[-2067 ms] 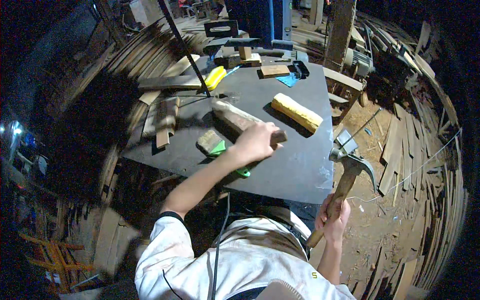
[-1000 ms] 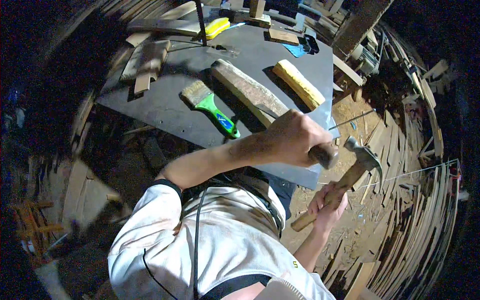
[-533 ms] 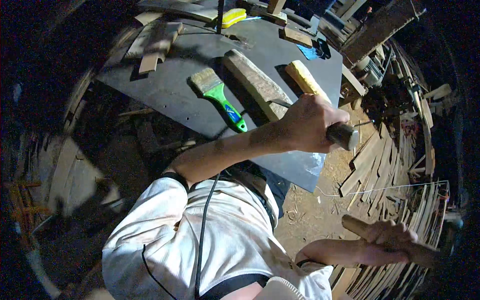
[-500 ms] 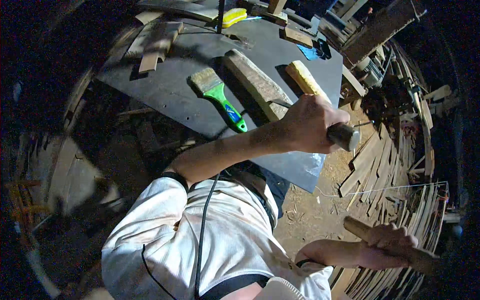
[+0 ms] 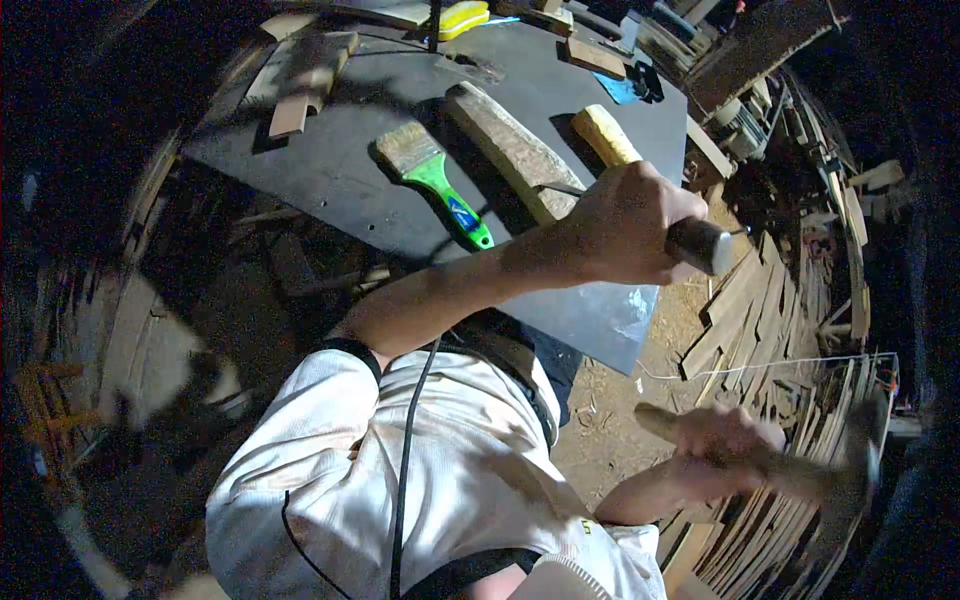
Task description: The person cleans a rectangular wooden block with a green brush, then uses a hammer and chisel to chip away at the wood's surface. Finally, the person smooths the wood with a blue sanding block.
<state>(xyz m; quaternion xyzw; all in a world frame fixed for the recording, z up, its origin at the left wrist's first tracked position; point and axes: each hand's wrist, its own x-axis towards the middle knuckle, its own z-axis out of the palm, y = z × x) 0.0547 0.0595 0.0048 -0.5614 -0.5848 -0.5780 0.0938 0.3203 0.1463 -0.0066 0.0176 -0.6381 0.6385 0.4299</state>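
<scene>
Over the right part of the grey table, my left hand is closed round a chisel. Its dark handle end sticks out to the right, and part of the thin blade shows left of the knuckles, by a long worn wooden block. At the lower right, off the table, my right hand grips a hammer by its wooden handle. Motion blurs the hammer's far end. Beyond my left hand a pale yellow piece of wood lies partly hidden. Left of the block lies a green-handled paintbrush.
Wood offcuts lie at the table's far left. A yellow brush-like thing and a small wood block sit at the back. Stacked slats and scattered boards cover the floor at right. A cable hangs down my front.
My right hand and the hammer have swung upward and a little left in the picture. My left hand with the chisel has shifted slightly up and right. The view has moved slightly.
</scene>
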